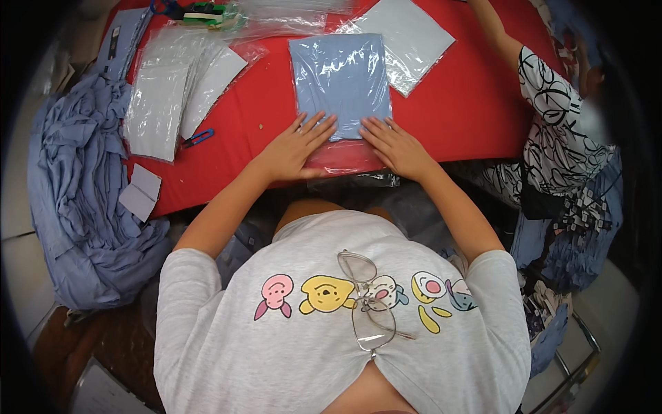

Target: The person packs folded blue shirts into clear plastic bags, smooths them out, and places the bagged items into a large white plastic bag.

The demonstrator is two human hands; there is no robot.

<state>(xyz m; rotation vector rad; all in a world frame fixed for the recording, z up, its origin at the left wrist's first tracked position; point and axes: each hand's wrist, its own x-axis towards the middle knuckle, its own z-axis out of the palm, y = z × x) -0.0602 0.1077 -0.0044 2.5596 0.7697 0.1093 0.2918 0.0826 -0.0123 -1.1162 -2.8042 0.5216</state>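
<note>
A folded light-blue garment (339, 83) lies in a clear plastic bag on the red tabletop (458, 124), straight in front of me. The bag's unfilled end (348, 157) reaches toward the table's near edge. My left hand (296, 146) rests flat on the package's lower left corner, fingers stretched out. On the lower right corner, my right hand (394, 143) lies flat too, its fingers extended. Neither hand grips anything. Partly under the package's upper right side sits a white sheet in clear plastic (417, 48).
Bagged white sheets (162, 103) are stacked at the left, beside blue thread snips (198, 139). A heap of blue cloth (86, 200) hangs over the left edge, near a small pale card (141, 192). Another person's patterned sleeve (548, 90) is at the right.
</note>
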